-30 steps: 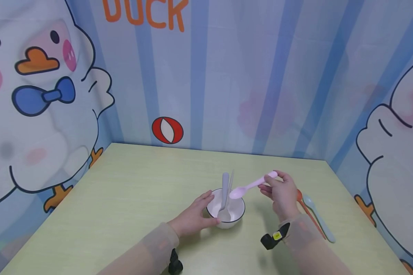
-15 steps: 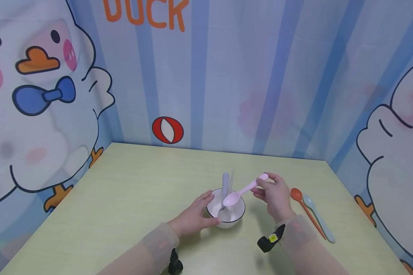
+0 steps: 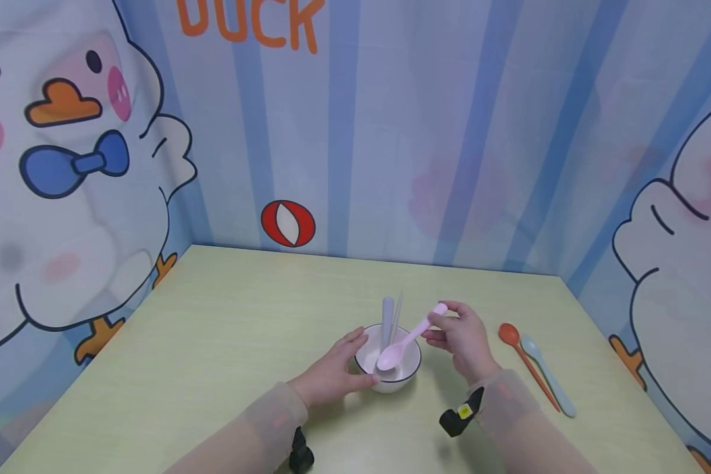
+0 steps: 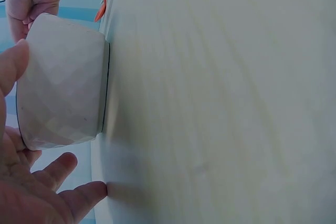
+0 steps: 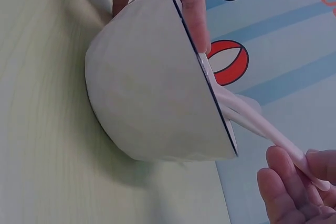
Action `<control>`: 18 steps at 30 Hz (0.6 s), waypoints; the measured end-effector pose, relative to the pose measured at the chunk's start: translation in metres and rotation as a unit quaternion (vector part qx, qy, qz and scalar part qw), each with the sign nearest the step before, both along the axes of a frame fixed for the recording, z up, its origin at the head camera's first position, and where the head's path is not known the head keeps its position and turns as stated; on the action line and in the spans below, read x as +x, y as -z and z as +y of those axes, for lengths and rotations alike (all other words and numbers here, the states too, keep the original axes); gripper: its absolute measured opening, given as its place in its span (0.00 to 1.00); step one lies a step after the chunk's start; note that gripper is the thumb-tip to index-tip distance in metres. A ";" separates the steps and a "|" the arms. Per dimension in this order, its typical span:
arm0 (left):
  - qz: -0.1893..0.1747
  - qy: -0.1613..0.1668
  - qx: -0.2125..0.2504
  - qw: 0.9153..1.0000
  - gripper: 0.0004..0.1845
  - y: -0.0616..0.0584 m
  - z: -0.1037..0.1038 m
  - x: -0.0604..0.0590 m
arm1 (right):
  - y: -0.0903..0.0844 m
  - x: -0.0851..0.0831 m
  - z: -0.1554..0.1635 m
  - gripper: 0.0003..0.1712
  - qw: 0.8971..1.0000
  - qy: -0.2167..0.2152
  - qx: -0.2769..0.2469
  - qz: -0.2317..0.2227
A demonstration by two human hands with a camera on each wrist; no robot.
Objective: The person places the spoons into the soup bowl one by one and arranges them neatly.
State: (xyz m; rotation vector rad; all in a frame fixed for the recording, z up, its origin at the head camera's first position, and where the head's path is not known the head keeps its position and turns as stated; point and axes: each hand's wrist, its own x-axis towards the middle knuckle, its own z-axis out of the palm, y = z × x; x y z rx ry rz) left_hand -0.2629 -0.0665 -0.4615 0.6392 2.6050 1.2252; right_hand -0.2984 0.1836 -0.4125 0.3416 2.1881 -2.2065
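Note:
A white bowl with a dark rim (image 3: 398, 386) stands on the table. My left hand (image 3: 334, 375) holds it from the left, thumb at the near side and fingers at the far left of the rim. Between thumb and fingertips my right hand (image 3: 465, 339) pinches the handle end of a pink spoon (image 3: 416, 333), whose scoop points down into the bowl. Leaning upright in the bowl are a lavender-handled spoon (image 3: 388, 313) and a thin pale handle (image 3: 397, 313). From the right wrist view, the pink spoon (image 5: 252, 116) slants over the rim; its scoop is hidden inside.
Right of my right hand, an orange spoon (image 3: 532, 365) and a light blue spoon (image 3: 549, 378) lie side by side on the pale wooden table (image 3: 243, 303). A cartoon-printed curtain (image 3: 379, 131) stands behind the table and along both sides.
My right hand has moved left and slightly down with the pink spoon, lowering its scoop from above the rim into the bowl. The left hand and bowl have stayed put.

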 end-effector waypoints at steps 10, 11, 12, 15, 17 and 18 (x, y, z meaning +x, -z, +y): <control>0.004 -0.001 -0.004 1.000 0.47 -0.001 0.000 0.000 | 0.006 -0.009 -0.003 0.28 0.998 -0.045 0.035 -0.004; 0.003 -0.002 -0.004 1.000 0.47 -0.001 0.000 0.000 | 0.007 -0.010 -0.004 0.28 0.998 -0.051 0.038 -0.004; 0.003 -0.002 -0.005 1.000 0.47 -0.001 0.000 0.000 | 0.007 -0.011 -0.004 0.28 0.997 -0.057 0.042 -0.005; 0.002 -0.002 -0.006 1.000 0.47 -0.002 0.000 0.000 | 0.007 -0.012 -0.005 0.28 0.996 -0.068 0.050 -0.008; 0.001 -0.002 -0.006 1.000 0.47 -0.002 0.000 0.000 | 0.006 -0.012 -0.006 0.28 0.996 -0.073 0.056 -0.006; 0.001 -0.002 -0.006 1.000 0.47 -0.002 0.001 0.000 | 0.006 -0.012 -0.006 0.27 0.995 -0.075 0.059 -0.006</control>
